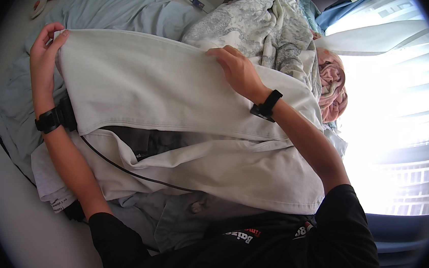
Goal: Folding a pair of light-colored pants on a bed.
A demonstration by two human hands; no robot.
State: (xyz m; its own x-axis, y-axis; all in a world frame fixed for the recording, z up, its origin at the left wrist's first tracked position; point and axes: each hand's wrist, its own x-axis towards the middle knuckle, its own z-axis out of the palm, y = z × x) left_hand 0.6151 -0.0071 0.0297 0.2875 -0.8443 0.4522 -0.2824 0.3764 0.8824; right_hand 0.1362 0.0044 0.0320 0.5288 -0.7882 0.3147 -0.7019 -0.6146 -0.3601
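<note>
A pair of pale off-white trousers (pixel 149 83) lies spread sideways in front of me, one leg stretched out above the other. My left hand (pixel 46 49) pinches the far corner of the leg's hem, thumb against fingers. Along the same leg's far edge, my right hand (pixel 239 70) has its bent fingers closed on the fabric; its fingertips are partly hidden. Between the two legs a dark grey cloth (pixel 151 141) shows through the gap. A thin black cable (pixel 136 177) runs across the lower leg from near my left wrist.
Light blue bedding (pixel 127 11) lies beyond the trousers. A grey-white patterned quilt (pixel 245 21) is bunched at the far right, with rolled pink cloth (pixel 332 80) beside it. A clear bottle with a blue cap (pixel 193 0) lies at the back. White curtains (pixel 379 38) hang at the bright window.
</note>
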